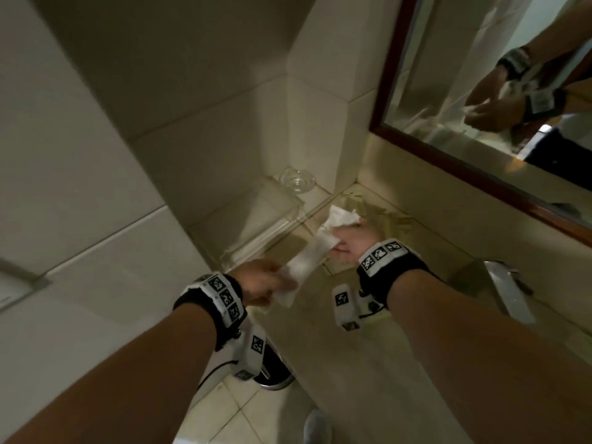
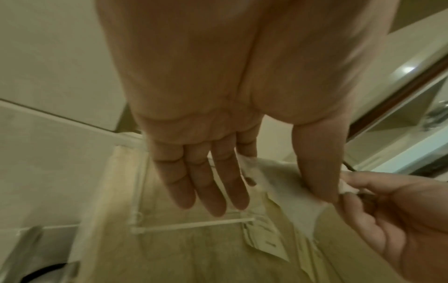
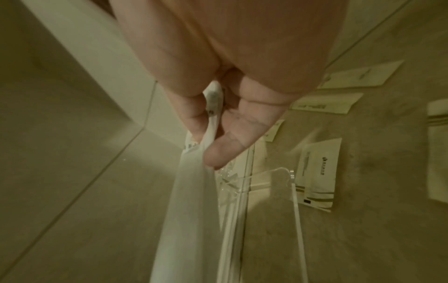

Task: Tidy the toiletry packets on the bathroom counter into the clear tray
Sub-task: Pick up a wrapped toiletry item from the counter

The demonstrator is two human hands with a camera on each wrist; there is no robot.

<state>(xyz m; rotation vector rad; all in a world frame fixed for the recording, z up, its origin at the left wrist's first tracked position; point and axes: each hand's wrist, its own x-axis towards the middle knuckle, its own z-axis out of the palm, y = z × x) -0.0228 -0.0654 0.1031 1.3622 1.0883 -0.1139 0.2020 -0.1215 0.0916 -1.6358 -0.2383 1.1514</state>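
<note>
A long white toiletry packet [image 1: 307, 261] is stretched between both hands above the beige counter [image 1: 368, 347]. My left hand [image 1: 282, 283] pinches its near end between thumb and index finger, the other fingers [image 2: 218, 187] straight. My right hand [image 1: 339, 241] pinches the far end, which crumples above it; thumb and finger [image 3: 203, 151] squeeze the packet [image 3: 194, 201]. The clear tray [image 1: 288, 216] stands in the counter's corner, just left of the hands. Several flat packets [image 3: 317, 172] lie on the counter beside the tray's wall [image 3: 266, 187].
A small glass dish [image 1: 296, 179] sits behind the tray against the tiled wall. A framed mirror [image 1: 480, 107] hangs on the right above the counter. A chrome tap [image 1: 509, 290] is at the right edge. A bin [image 1: 275, 370] stands on the floor below.
</note>
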